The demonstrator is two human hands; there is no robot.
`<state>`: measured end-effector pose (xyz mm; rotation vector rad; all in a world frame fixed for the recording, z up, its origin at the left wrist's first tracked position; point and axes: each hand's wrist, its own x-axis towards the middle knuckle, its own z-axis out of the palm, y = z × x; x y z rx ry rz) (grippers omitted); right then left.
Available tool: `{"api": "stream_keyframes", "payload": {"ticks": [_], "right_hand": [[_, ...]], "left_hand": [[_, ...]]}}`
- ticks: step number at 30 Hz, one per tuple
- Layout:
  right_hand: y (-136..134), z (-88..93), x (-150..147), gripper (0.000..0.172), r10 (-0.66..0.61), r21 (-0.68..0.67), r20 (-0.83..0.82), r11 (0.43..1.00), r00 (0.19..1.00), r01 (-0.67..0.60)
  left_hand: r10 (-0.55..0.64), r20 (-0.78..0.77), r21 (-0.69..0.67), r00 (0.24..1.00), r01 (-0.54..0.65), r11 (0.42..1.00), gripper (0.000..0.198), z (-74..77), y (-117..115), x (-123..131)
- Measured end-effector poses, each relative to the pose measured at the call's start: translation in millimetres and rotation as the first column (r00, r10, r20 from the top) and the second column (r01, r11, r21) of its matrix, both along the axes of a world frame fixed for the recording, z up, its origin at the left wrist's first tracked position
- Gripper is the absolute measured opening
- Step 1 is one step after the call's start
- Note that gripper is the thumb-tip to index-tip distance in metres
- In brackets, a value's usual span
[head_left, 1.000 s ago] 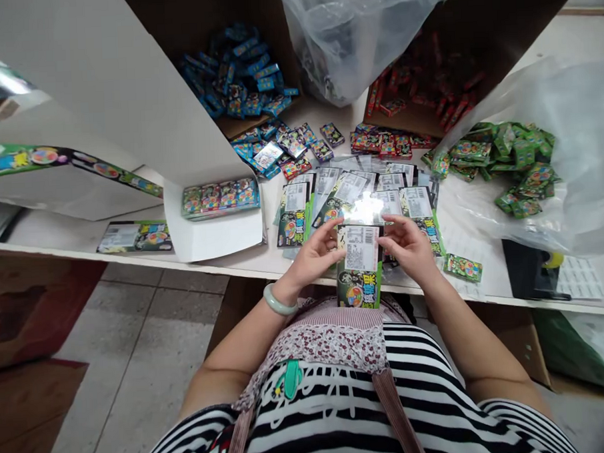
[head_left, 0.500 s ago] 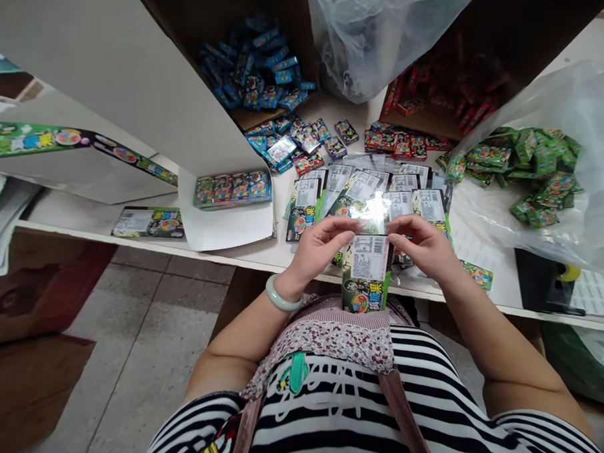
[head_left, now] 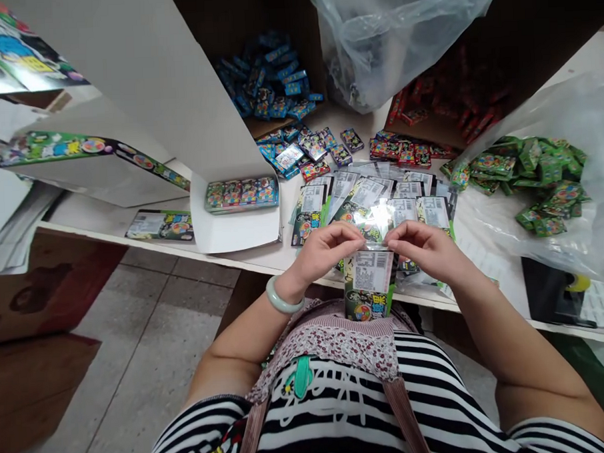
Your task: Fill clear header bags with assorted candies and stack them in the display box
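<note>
From my remote seat, both hands have closed in on the top of the packet [head_left: 368, 285]. A second ago they held it by its upper corners with the printed label fully showing. Now the left hand [head_left: 327, 248] and the right hand [head_left: 424, 248] pinch its top edge, fingertips bunched and nearly meeting over the middle. Each hand is narrow and gripping that edge. The packet has also sunk a little towards the body. It hangs upright below the hands, off the counter [head_left: 243, 254], with its lower end against the apron. I judge the work is now at the mouth of the packet and no longer at its sides.

Just beyond the hands, a fan of flat packets [head_left: 375, 195] covers the counter up to its near edge, so there is little bare surface there. Out past the left hand stands an open white box [head_left: 234, 226] with a row of sweets, well apart. Out past the right hand lie green sweets [head_left: 535, 176] in a plastic bag and a black dispenser [head_left: 552, 289]. The free room is beneath the hands, between the counter edge and the body.
</note>
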<state>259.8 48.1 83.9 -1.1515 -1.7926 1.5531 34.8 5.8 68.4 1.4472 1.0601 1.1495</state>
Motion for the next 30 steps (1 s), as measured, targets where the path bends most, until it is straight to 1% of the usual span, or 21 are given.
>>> {"api": "stream_keyframes", "payload": {"ticks": [2, 4, 6, 8, 11, 13, 14, 16, 17, 18, 19, 20, 21, 22, 24, 25, 26, 30], "right_hand": [[-8, -1.2, 3, 0.022, 0.003, 0.112, 0.006, 0.994, 1.000, -0.003], [-16, -4.3, 6, 0.015, 0.016, 0.263, -0.006, 0.965, 1.000, -0.014], [-22, -9.5, 6, 0.009, 0.019, 0.386, 0.004, 0.922, 1.000, -0.019], [-27, -15.5, 4, 0.006, -0.013, 0.447, 0.018, 0.895, 1.000, 0.004], [-33, -21.6, -2, 0.007, -0.085, 0.442, 0.004, 0.894, 0.996, 0.074], [-36, -24.4, -2, 0.009, -0.096, 0.388, -0.017, 0.917, 0.995, 0.095], [-36, -26.5, 2, 0.012, -0.090, 0.347, -0.036, 0.933, 0.995, 0.097], [-31, -34.5, 22, 0.025, -0.109, 0.259, -0.076, 0.958, 0.991, 0.125], [-26, -40.4, 40, 0.029, -0.159, 0.229, -0.068, 0.959, 0.985, 0.170], [-22, -47.4, 61, 0.031, -0.242, 0.217, -0.021, 0.946, 0.970, 0.241], [-17, -55.1, 86, 0.029, -0.348, 0.230, 0.075, 0.918, 0.935, 0.323], [-13, -63.2, 112, 0.026, -0.459, 0.268, 0.216, 0.877, 0.862, 0.400], [-9, -71.3, 138, 0.025, -0.556, 0.337, 0.381, 0.828, 0.739, 0.449], [-6, -79.1, 161, 0.025, -0.597, 0.399, 0.514, 0.802, 0.616, 0.444], [0, -93.2, 195, 0.028, -0.625, 0.444, 0.606, 0.779, 0.492, 0.442], [2, -99.2, 205, 0.029, -0.624, 0.451, 0.626, 0.779, 0.468, 0.436], [3, -104.5, 211, 0.030, -0.622, 0.452, 0.633, 0.780, 0.460, 0.432], [7, -120.2, 212, 0.027, -0.614, 0.457, 0.657, 0.786, 0.437, 0.416]], "left_hand": [[-0.046, -0.009, 0.028, 0.999, 0.046, 0.999, 0.015, -1.4, -5, -5], [-0.072, -0.013, 0.038, 0.997, 0.072, 0.997, 0.014, -4.8, -9, -9], [-0.071, -0.014, 0.030, 0.997, 0.071, 0.997, 0.016, -9.4, -11, -9], [-0.034, -0.019, 0.014, 0.999, 0.034, 0.999, 0.017, -14.0, -11, -6], [-0.009, -0.049, 0.046, 0.999, 0.011, 0.999, 0.015, -19.0, -9, 0], [-0.019, -0.076, 0.090, 0.997, 0.026, 0.996, 0.013, -21.4, -7, 3], [-0.015, -0.089, 0.106, 0.996, 0.024, 0.994, 0.013, -22.8, -6, 3], [0.020, -0.106, 0.117, 0.994, -0.007, 0.993, 0.009, -26.7, -4, 3], [0.040, -0.111, 0.119, 0.993, -0.027, 0.992, 0.008, -29.1, -2, 3], [0.059, -0.113, 0.123, 0.992, -0.045, 0.991, 0.006, -31.8, -1, 2], [0.077, -0.109, 0.125, 0.991, -0.063, 0.990, 0.005, -34.4, 0, 2], [0.091, -0.103, 0.128, 0.991, -0.077, 0.989, 0.004, -36.7, 2, 2], [0.103, -0.098, 0.128, 0.990, -0.090, 0.988, 0.004, -38.6, 3, 3], [0.112, -0.097, 0.127, 0.989, -0.099, 0.987, 0.003, -40.0, 4, 4], [0.120, -0.107, 0.117, 0.987, -0.108, 0.987, 0.003, -41.7, 5, 7], [0.122, -0.117, 0.109, 0.986, -0.110, 0.988, 0.003, -42.1, 6, 9], [0.124, -0.127, 0.102, 0.984, -0.111, 0.989, 0.004, -42.4, 7, 11], [0.126, -0.160, 0.104, 0.979, -0.111, 0.988, 0.007, -42.8, 10, 14]]}}
